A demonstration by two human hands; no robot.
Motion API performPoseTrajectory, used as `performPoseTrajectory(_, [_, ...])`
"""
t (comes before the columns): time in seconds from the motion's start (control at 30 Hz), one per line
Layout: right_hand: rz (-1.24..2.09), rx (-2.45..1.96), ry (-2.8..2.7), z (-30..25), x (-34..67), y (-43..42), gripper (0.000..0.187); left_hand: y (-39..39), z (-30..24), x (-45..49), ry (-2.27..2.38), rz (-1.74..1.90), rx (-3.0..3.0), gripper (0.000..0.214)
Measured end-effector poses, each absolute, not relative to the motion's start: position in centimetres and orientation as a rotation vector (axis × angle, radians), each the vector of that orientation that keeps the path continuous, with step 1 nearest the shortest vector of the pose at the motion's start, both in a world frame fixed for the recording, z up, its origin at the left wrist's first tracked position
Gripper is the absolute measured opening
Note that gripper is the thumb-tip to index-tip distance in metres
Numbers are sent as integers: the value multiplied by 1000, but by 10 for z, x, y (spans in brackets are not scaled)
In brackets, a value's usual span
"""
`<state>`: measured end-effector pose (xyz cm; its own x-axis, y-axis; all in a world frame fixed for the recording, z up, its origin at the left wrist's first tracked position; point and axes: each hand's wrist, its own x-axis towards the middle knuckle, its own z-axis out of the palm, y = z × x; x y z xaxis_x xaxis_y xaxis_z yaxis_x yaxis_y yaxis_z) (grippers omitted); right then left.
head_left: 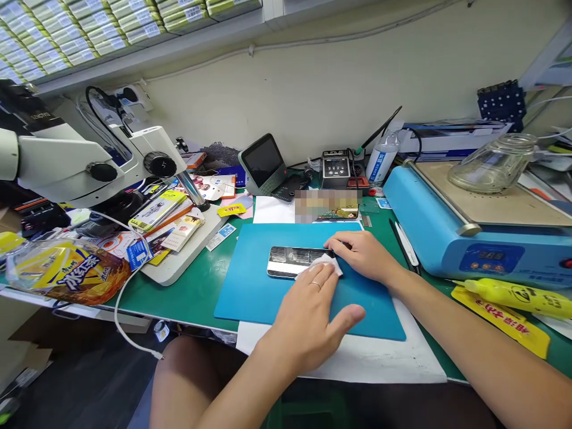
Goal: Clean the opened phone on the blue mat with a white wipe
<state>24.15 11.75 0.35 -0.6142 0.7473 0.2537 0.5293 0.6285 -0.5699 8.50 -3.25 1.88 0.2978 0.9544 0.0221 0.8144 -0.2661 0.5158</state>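
A smartphone (286, 260) lies flat on a blue mat (254, 298), its glossy surface reflecting light. My left hand (308, 316) presses a folded white tissue (333, 264) onto the phone's right part; the fingers lie together over it and the thumb sticks out to the side. At the phone's right end, the curled fingers of my right hand (364, 253) hold its edge, with the fingertips partly hidden. Behind the mat stands another phone-like screen (337, 210), partly blurred out.
A microscope (80, 167) and a drink bottle (67, 271) stand left. On the right are a blue heating plate machine (429, 232) bearing a glass jar (491, 164), tweezers (406, 244) and a yellow tube (518, 296). A soldering station (335, 170) sits behind.
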Motion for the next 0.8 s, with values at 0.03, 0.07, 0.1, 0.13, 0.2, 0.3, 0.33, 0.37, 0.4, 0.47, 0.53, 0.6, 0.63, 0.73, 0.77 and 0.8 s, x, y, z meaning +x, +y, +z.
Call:
performPoseTrajectory(0.03, [615,-1000,-2380,3,241,118,36,-36,18,79,1593,465,2165,75])
performPoseTrajectory(0.07, [612,-998,-2380,3,241,117,36,-38,17,71,1613,465,2165,74])
performPoseTrajectory(0.1, [609,-996,-2382,3,241,118,36,-38,15,64,1640,466,2167,73])
performPoseTrajectory(0.13, [605,-996,-2383,3,241,118,37,-37,14,59,1669,467,2170,73])
performPoseTrajectory(0.2, [597,-997,-2388,3,240,118,36,-30,12,53,1718,466,2173,74])
performPoseTrajectory(0.3, [591,-997,-2387,4,239,118,36,-15,11,62,1744,460,2170,78])
performPoseTrajectory(0.33, [594,-995,-2385,4,239,118,36,-11,12,68,1738,457,2170,79])
performPoseTrajectory(0.37, [597,-994,-2383,4,239,118,37,-8,13,74,1726,454,2169,80])
performPoseTrajectory(0.4, [600,-993,-2381,4,239,118,37,-8,14,80,1711,455,2166,81])
performPoseTrajectory(0.47, [603,-992,-2379,5,240,117,36,-14,17,88,1671,460,2154,83])
performPoseTrajectory(0.53, [605,-994,-2378,5,240,117,36,-25,19,87,1623,459,2138,82])
performPoseTrajectory(0.6, [617,-997,-2380,5,240,118,36,-35,21,78,1597,451,2121,79])
performPoseTrajectory(0.63, [626,-1000,-2380,5,240,118,36,-38,21,72,1602,449,2114,76])
performPoseTrajectory(0.73, [647,-1014,-2379,5,240,119,36,-33,22,54,1686,463,2085,68])
performPoseTrajectory(0.77, [652,-1017,-2378,5,239,119,36,-27,22,51,1717,466,2075,68])
performPoseTrajectory(0.8, [655,-1018,-2377,5,239,119,36,-21,22,51,1739,466,2069,68])
